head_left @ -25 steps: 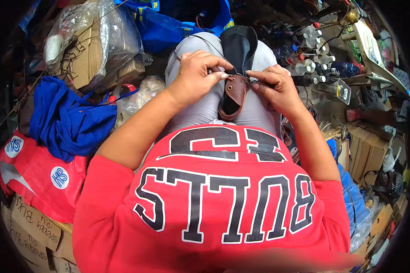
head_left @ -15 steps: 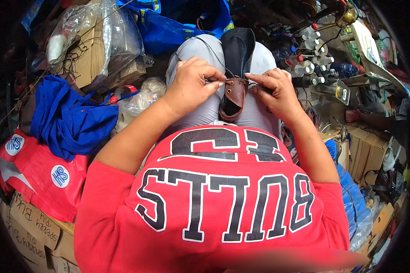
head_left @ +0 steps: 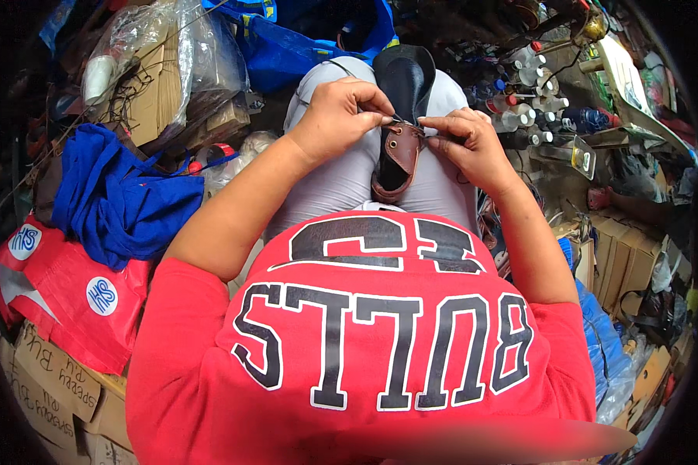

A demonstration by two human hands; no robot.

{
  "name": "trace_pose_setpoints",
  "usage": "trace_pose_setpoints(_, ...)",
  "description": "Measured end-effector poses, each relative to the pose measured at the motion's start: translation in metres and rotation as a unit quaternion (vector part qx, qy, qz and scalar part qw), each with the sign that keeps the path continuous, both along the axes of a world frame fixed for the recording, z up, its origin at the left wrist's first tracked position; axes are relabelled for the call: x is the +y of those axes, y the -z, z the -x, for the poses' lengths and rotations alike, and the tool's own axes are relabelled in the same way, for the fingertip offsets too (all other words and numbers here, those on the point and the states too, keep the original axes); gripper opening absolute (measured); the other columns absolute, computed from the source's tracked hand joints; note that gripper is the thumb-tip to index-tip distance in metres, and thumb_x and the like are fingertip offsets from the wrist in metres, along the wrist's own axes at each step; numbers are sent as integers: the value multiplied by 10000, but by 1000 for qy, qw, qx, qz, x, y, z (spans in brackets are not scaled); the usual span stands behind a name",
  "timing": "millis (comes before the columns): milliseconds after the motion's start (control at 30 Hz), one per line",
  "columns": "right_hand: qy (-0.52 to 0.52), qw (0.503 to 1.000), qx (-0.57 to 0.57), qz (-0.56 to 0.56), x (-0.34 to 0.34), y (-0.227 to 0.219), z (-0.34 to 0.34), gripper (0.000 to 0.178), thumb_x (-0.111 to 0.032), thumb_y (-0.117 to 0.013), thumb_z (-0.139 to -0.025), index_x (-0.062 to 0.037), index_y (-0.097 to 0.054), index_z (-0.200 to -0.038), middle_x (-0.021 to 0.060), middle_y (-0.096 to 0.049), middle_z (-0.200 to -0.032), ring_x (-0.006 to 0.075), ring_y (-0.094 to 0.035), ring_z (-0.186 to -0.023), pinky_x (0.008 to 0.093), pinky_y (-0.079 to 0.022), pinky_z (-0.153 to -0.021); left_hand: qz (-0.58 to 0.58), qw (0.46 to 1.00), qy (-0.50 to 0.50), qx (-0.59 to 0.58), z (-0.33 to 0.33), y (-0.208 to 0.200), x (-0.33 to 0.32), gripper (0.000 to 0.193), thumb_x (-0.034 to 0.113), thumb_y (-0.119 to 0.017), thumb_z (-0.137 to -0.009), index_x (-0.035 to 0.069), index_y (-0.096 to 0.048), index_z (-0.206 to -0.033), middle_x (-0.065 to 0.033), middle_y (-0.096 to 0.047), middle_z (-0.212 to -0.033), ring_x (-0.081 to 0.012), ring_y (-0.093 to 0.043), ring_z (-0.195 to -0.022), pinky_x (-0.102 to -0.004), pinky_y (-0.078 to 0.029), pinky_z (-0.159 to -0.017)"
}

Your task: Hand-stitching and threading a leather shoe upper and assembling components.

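Observation:
Between my knees rests a shoe, its brown leather part with metal eyelets near me and a long black part pointing away. My left hand is closed at the shoe's left side, thumb and forefinger pinching a dark lace by the top eyelets. A loop of dark cord shows over my left knee, beyond that hand. On the other side, my right hand has thumb and forefinger pinched together close to the leather edge. What lies between those fingertips is too small to make out.
At left lie a blue cloth bag, a red plastic bag and cardboard. A blue shopping bag sits beyond my knees. Several bottles stand at the right, with cardboard boxes nearer.
My left hand has moved slightly up and away from me, to the far side of the eyelets. The right hand stays almost in place; the shoe has barely shifted.

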State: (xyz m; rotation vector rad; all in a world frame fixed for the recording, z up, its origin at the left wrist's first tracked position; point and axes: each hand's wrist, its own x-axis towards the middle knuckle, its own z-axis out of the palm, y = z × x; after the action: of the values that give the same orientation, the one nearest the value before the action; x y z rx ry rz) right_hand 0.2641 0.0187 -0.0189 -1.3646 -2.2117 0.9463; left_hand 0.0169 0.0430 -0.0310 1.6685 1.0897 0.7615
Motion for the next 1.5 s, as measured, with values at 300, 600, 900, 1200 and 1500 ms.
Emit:
trace_pose_setpoints(300, 24, 999, 17, -20, -9, -2, -1, 223, -108, -691, -759, -180, -730, -966, 23, -579, -746, 190, -525, -779, 330, -341, -833, -236, 963, 63, 117, 12, -9, -11, 131, 63, -721, -702, 105, -715, -826, -27, -608, -747, -215, -562, -774, -341, -414, -717)
trace_pose_setpoints(600, 7, 997, -32, -70, -15, -5, -1, 269, -96, -654, -777, -210, -711, -1013, 15, -558, -762, 208, -522, -833, 357, -314, -867, -241, 955, 14, 173, 30, -11, -19, 161, 40, -672, -729, 113, -712, -867, -38, -584, -764, -236, -532, -768, -347, -397, -739)
trace_pose_setpoints(900, -20, 1000, -20, 4, 1, -8, -5, 404, 27, -589, -702, -220, -712, -997, -8, -556, -781, 183, -533, -861, 350, -302, -883, -215, 968, 58, 113, 16, -3, -13, 319, -22, -625, -736, 178, -735, -959, -27, -509, -718, -197, -496, -729, -324, -395, -684)
trace_pose_setpoints(1200, -13, 1000, -14, 12, 8, -6, -2, 417, 75, -567, -688, -206, -718, -956, -18, -549, -781, 172, -540, -837, 339, -328, -859, -194, 970, 64, 132, 16, -4, -11, 303, -9, -649, -735, 194, -740, -941, -36, -490, -713, -207, -491, -731, -331, -381, -688)
trace_pose_setpoints(1500, -30, 998, 44, 32, 12, -3, -5, 496, 140, -500, -625, -127, -732, -972, 26, -532, -755, 169, -504, -786, 284, -430, -735, -233, 959, 86, 137, 4, -15, -2, 247, 6, -640, -744, 163, -729, -913, -35, -500, -745, -224, -504, -773, -360, -375, -739)
